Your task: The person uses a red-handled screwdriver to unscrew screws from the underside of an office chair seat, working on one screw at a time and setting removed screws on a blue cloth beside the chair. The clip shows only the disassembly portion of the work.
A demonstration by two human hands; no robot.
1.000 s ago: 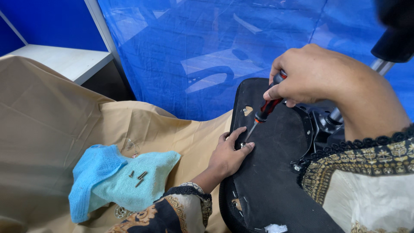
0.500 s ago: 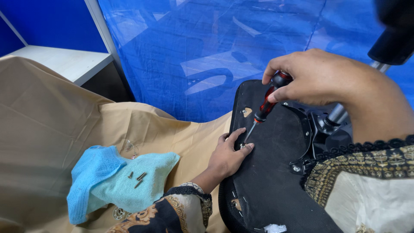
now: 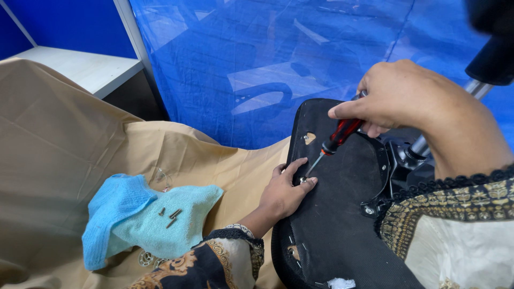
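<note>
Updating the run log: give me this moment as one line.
right hand: grips red-handled screwdriver, tip at screw | left hand: steadies screw on black seat underside | loose screws on blue cloth

No packages, labels, signs or screens show anywhere in the view. A small white scrap at about six o'clock, on the lower edge of the dark panel, might be a tag, but it is too small to tell.

Red-black screwdriver, black seat underside, turquoise towel, tan cloth.
</note>
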